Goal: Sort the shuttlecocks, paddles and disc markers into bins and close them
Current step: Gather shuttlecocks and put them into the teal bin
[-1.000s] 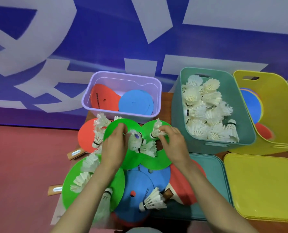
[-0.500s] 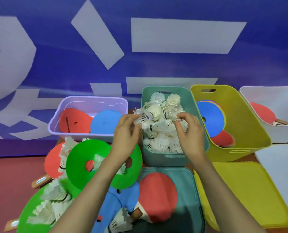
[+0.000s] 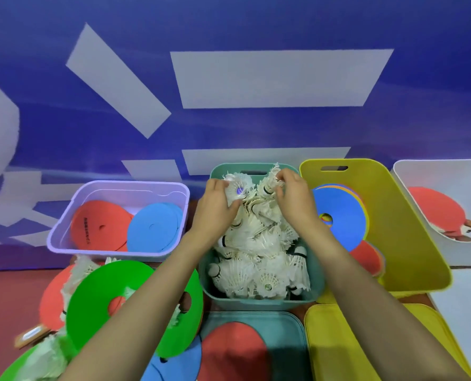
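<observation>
Since half a second ago both hands have travelled from the middle of the teal bin [image 3: 259,303] to its far end. The left hand [image 3: 215,207] has its fingers curled round a shuttlecock [image 3: 235,188] and the right hand [image 3: 295,200] pinches a second shuttlecock [image 3: 267,185], both over the heap of shuttlecocks [image 3: 259,259] filling that bin. To its left a purple bin [image 3: 61,243] holds red and blue disc markers [image 3: 154,229]; to its right a yellow bin [image 3: 410,229] holds more discs [image 3: 341,218], and a white bin [image 3: 448,171] holds a red paddle [image 3: 435,210]. At the near left, green disc markers [image 3: 99,298] lie on the bench among loose shuttlecocks [image 3: 44,361], partly hidden by the left forearm. Another red paddle [image 3: 234,350] lies on the teal lid [image 3: 286,325], beside a yellow lid [image 3: 352,353].
</observation>
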`<state>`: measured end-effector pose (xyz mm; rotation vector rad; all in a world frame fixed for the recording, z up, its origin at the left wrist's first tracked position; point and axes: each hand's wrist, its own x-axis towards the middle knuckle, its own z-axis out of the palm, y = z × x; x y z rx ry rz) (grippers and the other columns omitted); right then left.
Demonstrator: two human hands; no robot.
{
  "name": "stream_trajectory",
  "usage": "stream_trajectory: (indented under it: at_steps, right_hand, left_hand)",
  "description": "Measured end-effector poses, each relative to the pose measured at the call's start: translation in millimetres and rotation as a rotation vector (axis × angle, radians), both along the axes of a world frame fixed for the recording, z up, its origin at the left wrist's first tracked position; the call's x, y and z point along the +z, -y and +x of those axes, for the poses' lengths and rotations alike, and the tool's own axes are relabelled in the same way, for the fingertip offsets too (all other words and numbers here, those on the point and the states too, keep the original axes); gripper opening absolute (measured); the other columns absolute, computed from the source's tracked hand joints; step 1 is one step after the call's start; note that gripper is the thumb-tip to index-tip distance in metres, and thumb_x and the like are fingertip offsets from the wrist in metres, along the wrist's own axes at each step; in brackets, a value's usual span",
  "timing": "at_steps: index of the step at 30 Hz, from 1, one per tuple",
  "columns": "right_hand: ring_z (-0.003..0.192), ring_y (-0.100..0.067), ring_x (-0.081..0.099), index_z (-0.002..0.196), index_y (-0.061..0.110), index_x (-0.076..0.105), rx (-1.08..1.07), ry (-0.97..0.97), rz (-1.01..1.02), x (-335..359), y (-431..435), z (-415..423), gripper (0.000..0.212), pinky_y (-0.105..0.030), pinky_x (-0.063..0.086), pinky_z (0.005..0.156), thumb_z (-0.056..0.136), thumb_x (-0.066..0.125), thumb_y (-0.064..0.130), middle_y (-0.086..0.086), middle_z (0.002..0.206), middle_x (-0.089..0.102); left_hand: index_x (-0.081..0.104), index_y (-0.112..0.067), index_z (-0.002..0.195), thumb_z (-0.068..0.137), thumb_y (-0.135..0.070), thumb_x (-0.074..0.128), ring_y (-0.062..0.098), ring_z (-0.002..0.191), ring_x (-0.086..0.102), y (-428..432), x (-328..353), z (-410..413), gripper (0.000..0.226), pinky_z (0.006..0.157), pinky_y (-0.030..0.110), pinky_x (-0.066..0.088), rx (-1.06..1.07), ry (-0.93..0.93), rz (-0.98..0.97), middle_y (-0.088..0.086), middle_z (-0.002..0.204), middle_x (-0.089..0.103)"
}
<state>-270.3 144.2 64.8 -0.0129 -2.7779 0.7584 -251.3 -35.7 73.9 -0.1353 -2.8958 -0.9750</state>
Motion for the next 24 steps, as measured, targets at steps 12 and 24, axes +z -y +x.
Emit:
stream_trajectory:
  at_steps: [12, 24]
  right_hand:
    - [0.103, -0.028, 0.054, 0.109, 0.009, 0.058, 0.282, 0.229, 0.451, -38, -1, -42, 0.03, -0.03, 0.041, 0.07, 0.084, 0.048, -0.005, -0.009, 0.105, 0.056]
    - [0.116, -0.027, 0.049, 0.125, 0.011, 0.05, 0.32, 0.376, 0.369, -31, 2, -26, 0.033, -0.035, 0.041, 0.088, 0.099, 0.039, 0.028, -0.008, 0.127, 0.053]
  left_hand:
    - [0.048, 0.001, 0.123, 0.092, -0.005, 0.042, 0.029, 0.12, 0.045, -20, -50, -73, 0.032, 0.093, 0.038, 0.044, -0.118, 0.116, -0.478, 0.014, 0.128, 0.046]
    - [0.027, -0.022, 0.146, 0.096, -0.011, 0.031, 0.037, 0.116, 0.051, -23, -42, -69, 0.051, 0.09, 0.04, 0.044, -0.224, 0.457, -0.574, 0.019, 0.13, 0.05]
